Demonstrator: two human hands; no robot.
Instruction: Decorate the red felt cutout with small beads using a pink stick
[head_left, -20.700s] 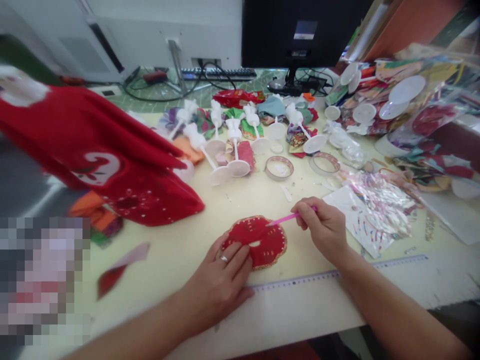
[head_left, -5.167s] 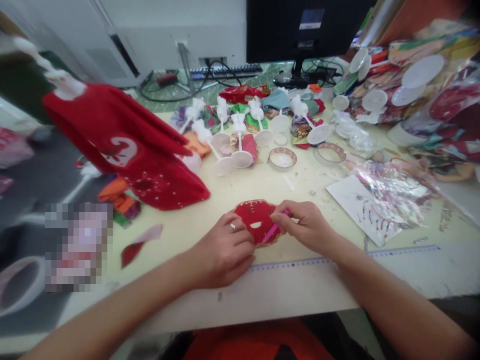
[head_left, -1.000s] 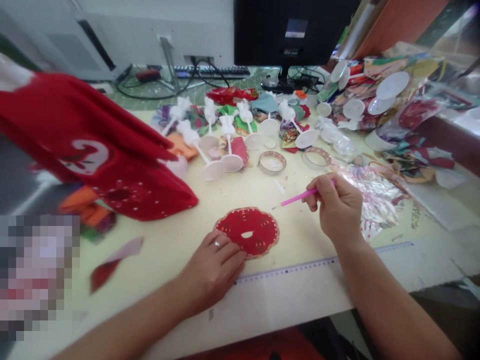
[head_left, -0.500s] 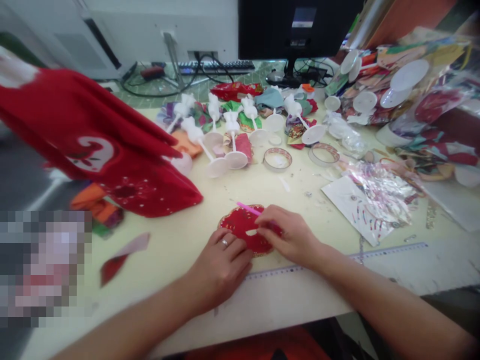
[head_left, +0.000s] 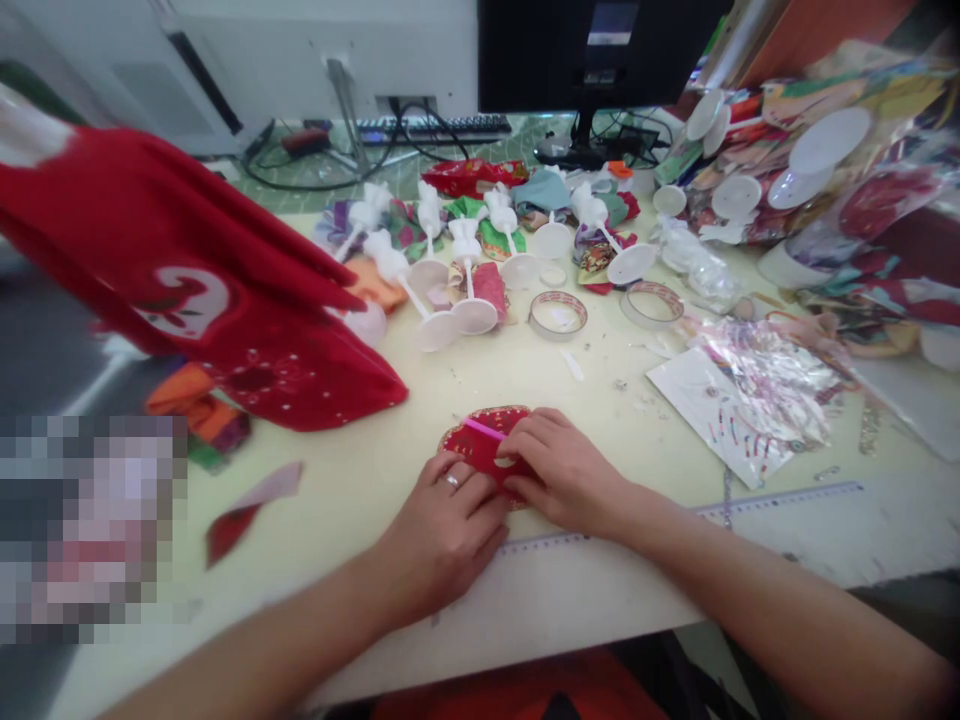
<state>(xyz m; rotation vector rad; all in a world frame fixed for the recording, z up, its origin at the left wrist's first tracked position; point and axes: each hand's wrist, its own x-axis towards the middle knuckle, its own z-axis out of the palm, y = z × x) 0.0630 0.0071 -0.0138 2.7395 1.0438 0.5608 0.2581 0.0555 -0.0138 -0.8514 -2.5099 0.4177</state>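
A small red cloth piece [head_left: 486, 451] with gold trim round its edge lies flat on the table in front of me. My left hand [head_left: 463, 510], with a ring on one finger, has its curled fingers on the near left edge of this cloth; its thumb is hidden. My right hand [head_left: 559, 470] is closed around a thin pink pen-like stick [head_left: 484, 429] that slants over the cloth. A small pale patch [head_left: 504, 462] shows on the cloth by the right fingertips.
A large red garment [head_left: 247, 330] on a form stands at the left. Several small white dress stands [head_left: 469, 262], tape rolls [head_left: 559, 314] and fabric scraps lie farther back. A clear ruler [head_left: 776, 499] runs near the front edge. Beaded packets [head_left: 720, 410] are at the right.
My right hand has shifted slightly left and closed in over the cloth. The pink stick lies lower, with its tip farther left. My left hand stays in place.
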